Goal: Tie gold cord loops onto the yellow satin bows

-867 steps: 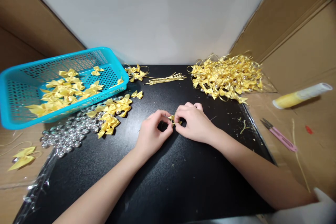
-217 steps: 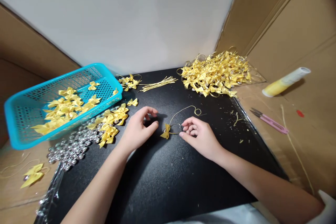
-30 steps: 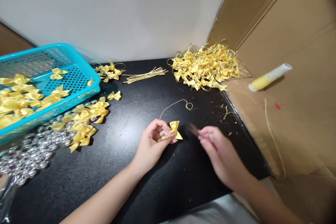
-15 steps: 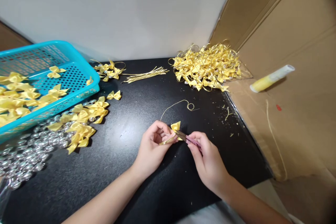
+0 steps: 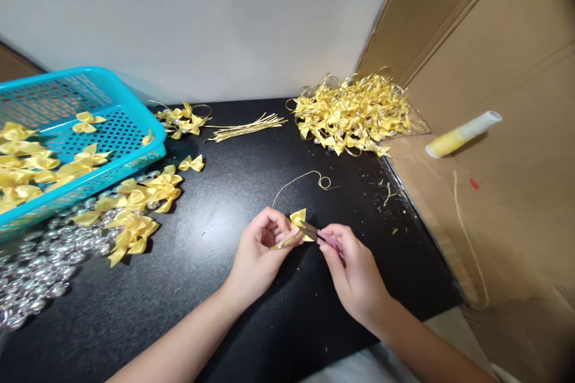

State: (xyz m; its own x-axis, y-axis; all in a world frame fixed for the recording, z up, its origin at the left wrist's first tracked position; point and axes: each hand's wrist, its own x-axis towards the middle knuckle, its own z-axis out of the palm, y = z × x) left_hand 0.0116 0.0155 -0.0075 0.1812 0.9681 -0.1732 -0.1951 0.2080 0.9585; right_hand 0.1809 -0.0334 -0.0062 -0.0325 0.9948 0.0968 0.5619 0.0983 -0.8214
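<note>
My left hand [image 5: 259, 251] pinches a small yellow ribbon bow [image 5: 298, 217] with a gold cord tail over the black mat [image 5: 224, 311]. My right hand [image 5: 354, 272] grips pink thread snips [image 5: 320, 236], whose blades touch the cord right beside the bow. A loose curl of gold cord [image 5: 302, 179] lies on the mat just beyond the bow.
A blue basket [image 5: 81, 131] of yellow bows sits at the left, with loose bows [image 5: 135, 209] and clear beads [image 5: 40, 263] in front. Cut gold cords [image 5: 245, 127] and a heap of finished bows [image 5: 353, 114] lie at the back. A yellow tube [image 5: 462, 133] rests on cardboard at the right.
My right hand came in with the pink snips and set the blades against the cord at the bow. The left hand kept its hold on the bow.
</note>
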